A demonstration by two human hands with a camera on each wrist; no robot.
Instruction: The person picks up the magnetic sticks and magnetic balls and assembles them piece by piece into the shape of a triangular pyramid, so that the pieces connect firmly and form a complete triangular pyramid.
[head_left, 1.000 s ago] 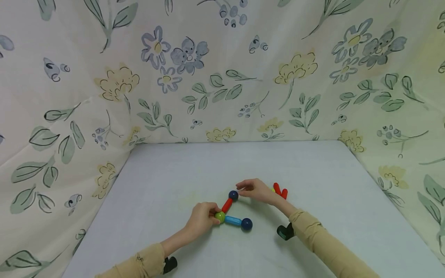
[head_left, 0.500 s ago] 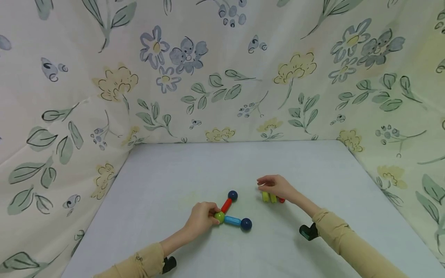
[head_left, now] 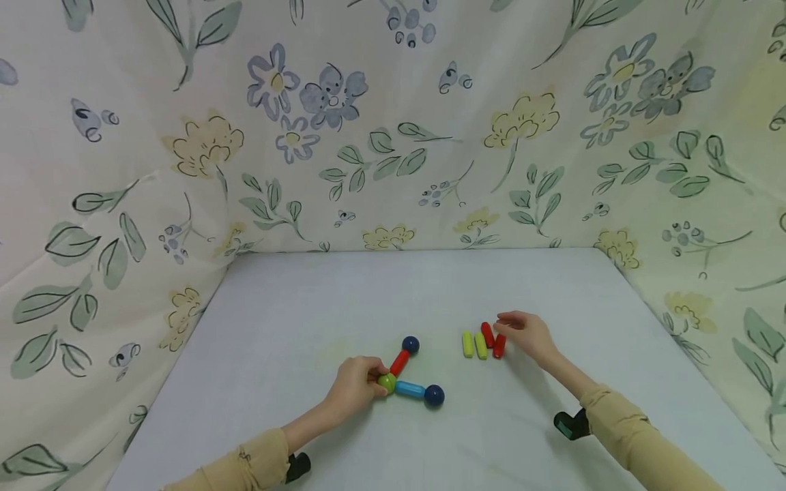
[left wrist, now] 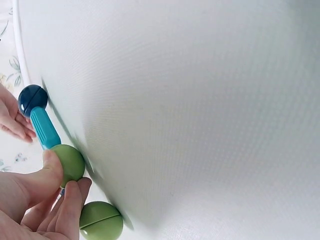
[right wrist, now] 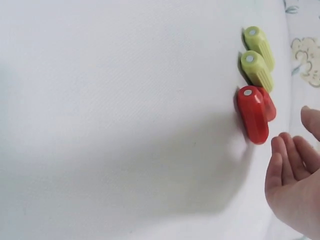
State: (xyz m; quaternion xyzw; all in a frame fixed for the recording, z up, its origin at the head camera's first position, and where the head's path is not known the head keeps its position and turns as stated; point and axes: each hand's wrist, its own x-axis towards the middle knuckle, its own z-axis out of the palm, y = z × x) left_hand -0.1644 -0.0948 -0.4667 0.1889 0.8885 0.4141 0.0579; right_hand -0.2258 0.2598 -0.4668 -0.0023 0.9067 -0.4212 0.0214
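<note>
My left hand [head_left: 355, 385] pinches a green ball [head_left: 387, 382] between thumb and fingers. From that ball a red magnetic stick [head_left: 400, 363] leads to one dark blue ball [head_left: 411, 345], and a light blue stick [head_left: 409, 389] leads to another dark blue ball [head_left: 434, 395]. The left wrist view shows a second green ball [left wrist: 101, 221] below my fingers; my hand hides it in the head view. My right hand [head_left: 529, 335] hovers with loose fingers and nothing in them, beside the nearer red stick [right wrist: 253, 115]. A second red stick [head_left: 488, 335] lies partly behind that one in the right wrist view.
Two yellow-green sticks [head_left: 468, 344] lie side by side left of the red ones on the white table [head_left: 344, 293]. Floral cloth [head_left: 393, 170] hangs behind the table and along both sides. A dark device [head_left: 572, 424] is strapped at my right wrist.
My right hand has moved right, away from the upper dark blue ball and across the loose sticks, uncovering them. My left hand and the joined pieces have stayed in place.
</note>
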